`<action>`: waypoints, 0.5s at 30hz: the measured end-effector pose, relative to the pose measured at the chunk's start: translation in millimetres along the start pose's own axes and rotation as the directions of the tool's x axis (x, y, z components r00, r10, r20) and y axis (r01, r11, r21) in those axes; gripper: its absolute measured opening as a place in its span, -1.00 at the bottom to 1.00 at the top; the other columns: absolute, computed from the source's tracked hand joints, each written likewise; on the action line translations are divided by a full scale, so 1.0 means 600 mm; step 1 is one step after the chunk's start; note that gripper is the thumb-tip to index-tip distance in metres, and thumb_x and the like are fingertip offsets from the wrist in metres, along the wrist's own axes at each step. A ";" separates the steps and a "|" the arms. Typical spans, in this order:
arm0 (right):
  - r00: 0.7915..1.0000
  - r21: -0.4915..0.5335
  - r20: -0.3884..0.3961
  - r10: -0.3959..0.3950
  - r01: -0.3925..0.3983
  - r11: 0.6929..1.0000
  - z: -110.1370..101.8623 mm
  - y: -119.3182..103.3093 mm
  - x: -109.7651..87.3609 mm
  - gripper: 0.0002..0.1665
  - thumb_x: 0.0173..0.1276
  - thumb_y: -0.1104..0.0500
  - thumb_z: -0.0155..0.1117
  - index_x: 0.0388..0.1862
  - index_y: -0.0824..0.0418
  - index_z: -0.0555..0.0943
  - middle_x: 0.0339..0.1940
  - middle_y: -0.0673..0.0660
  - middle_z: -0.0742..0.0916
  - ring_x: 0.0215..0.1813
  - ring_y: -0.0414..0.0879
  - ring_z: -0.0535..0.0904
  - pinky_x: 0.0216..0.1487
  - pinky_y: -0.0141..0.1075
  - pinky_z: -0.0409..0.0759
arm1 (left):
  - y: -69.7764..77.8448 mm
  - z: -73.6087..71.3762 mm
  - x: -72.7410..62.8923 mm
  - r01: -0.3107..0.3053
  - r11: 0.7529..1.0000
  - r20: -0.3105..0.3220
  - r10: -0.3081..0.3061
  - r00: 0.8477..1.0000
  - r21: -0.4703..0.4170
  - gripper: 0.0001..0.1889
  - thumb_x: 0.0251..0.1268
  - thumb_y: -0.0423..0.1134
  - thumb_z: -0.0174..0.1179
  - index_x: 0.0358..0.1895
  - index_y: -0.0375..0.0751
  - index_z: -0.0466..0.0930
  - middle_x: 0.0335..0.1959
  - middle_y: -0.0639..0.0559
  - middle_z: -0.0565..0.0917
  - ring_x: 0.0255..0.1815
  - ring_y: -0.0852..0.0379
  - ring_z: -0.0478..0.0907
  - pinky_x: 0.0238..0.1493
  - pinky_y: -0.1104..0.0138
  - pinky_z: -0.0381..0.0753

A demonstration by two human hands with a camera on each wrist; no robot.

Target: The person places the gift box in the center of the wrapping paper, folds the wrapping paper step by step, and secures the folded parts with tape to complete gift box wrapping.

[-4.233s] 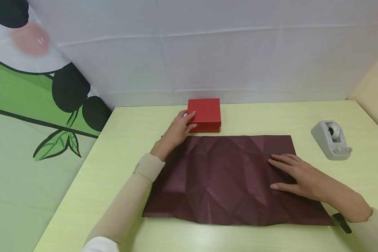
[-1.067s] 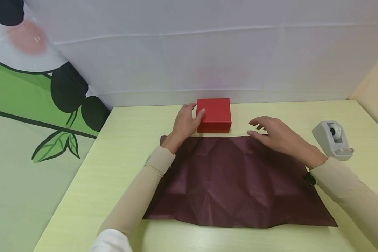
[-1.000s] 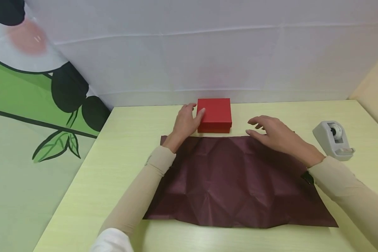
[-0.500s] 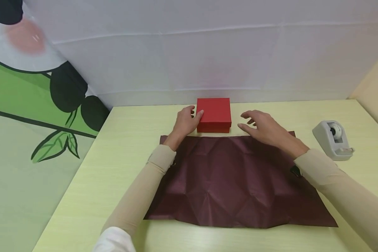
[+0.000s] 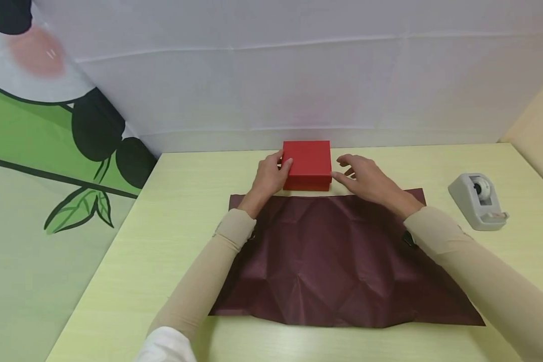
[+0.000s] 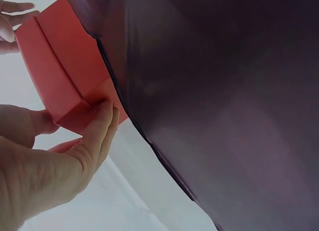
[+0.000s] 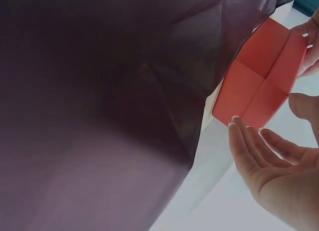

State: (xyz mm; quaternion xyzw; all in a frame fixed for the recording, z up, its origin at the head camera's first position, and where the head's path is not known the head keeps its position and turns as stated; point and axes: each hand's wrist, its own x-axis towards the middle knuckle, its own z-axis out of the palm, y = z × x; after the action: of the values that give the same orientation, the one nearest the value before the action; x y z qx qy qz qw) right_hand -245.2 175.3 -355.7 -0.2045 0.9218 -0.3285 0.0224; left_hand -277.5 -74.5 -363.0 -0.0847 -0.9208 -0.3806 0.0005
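A red lidded box [image 5: 306,158] sits at the back of the table, just beyond a creased dark maroon sheet of wrapping paper [image 5: 326,266]. My left hand [image 5: 269,176] rests against the box's left side. In the left wrist view its outstretched fingers [image 6: 102,123] lie on the box wall, the thumb by the lid corner. My right hand [image 5: 366,178] is at the opposite side, thumb tip right at the front right corner, fingers spread and loosely bent. In the right wrist view its fingertips [image 7: 234,122] come up close to the box wall.
To the right stands a grey tape dispenser [image 5: 475,201] with a roll of tape in it. A white cloth backdrop [image 5: 307,85] hangs right behind the table's back edge. A printed green and white cloth [image 5: 50,201] borders the left side.
The box has shifted right since the oldest frame. My right hand has left the paper, moving forward and left to the box's right side. Lately the left hand's fingers have closed up to the box.
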 end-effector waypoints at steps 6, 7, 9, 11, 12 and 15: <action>1.000 0.013 -0.002 0.013 -0.013 1.000 0.009 -0.002 0.016 -0.29 0.58 0.09 0.21 0.51 0.46 0.29 0.39 0.46 0.50 0.18 0.32 0.63 0.25 0.13 0.58 | 0.000 0.002 0.000 0.004 1.000 0.013 -0.004 1.000 0.025 -0.43 0.65 -0.16 0.02 0.58 -0.31 0.21 0.40 -0.24 0.52 0.32 -0.09 0.55 0.32 0.18 0.55; 1.000 0.013 0.001 0.013 -0.013 1.000 0.010 -0.003 0.018 -0.30 0.58 0.10 0.20 0.52 0.45 0.28 0.40 0.45 0.50 0.17 0.32 0.63 0.24 0.13 0.58 | 0.001 0.003 0.000 0.006 1.000 0.015 -0.006 1.000 0.026 -0.43 0.66 -0.16 0.01 0.58 -0.32 0.21 0.40 -0.24 0.51 0.33 -0.09 0.54 0.33 0.17 0.54; 1.000 0.016 0.007 0.011 -0.011 1.000 0.013 -0.003 0.022 -0.30 0.59 0.11 0.19 0.53 0.44 0.28 0.42 0.44 0.49 0.17 0.31 0.64 0.23 0.12 0.59 | 0.002 0.003 -0.002 0.008 1.000 0.018 -0.008 1.000 0.029 -0.42 0.66 -0.17 0.01 0.58 -0.32 0.20 0.42 -0.24 0.50 0.35 -0.08 0.53 0.34 0.18 0.53; 1.000 0.027 0.015 0.008 -0.008 1.000 0.016 -0.004 0.025 -0.30 0.60 0.12 0.17 0.54 0.44 0.26 0.43 0.43 0.49 0.18 0.31 0.64 0.23 0.11 0.60 | 0.003 0.002 -0.003 0.011 1.000 0.018 -0.011 1.000 0.023 -0.42 0.66 -0.17 0.01 0.59 -0.32 0.19 0.43 -0.24 0.49 0.35 -0.09 0.53 0.34 0.17 0.53; 1.000 0.031 0.018 0.009 -0.009 0.999 0.017 -0.004 0.027 -0.30 0.60 0.12 0.17 0.55 0.44 0.25 0.44 0.43 0.48 0.19 0.31 0.64 0.23 0.11 0.60 | 0.003 0.002 -0.004 0.012 1.000 0.018 -0.012 1.000 0.021 -0.42 0.66 -0.17 0.01 0.59 -0.32 0.19 0.43 -0.24 0.48 0.35 -0.09 0.53 0.35 0.17 0.53; 0.999 0.045 0.027 0.018 -0.019 0.999 0.020 -0.004 0.029 -0.27 0.62 0.11 0.14 0.58 0.44 0.19 0.46 0.43 0.46 0.23 0.31 0.62 0.26 0.10 0.58 | 0.002 0.002 -0.003 0.013 1.000 0.014 -0.013 1.000 0.009 -0.42 0.66 -0.16 0.01 0.59 -0.31 0.20 0.41 -0.24 0.50 0.33 -0.09 0.54 0.34 0.17 0.53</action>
State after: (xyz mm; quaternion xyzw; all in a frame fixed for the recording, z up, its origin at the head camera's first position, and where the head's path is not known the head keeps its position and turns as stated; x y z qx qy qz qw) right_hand -257.9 159.8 -361.9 -0.1997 0.9157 -0.3462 0.0426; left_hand -275.6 -73.0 -363.1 -0.0811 -0.9230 -0.3761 -0.0080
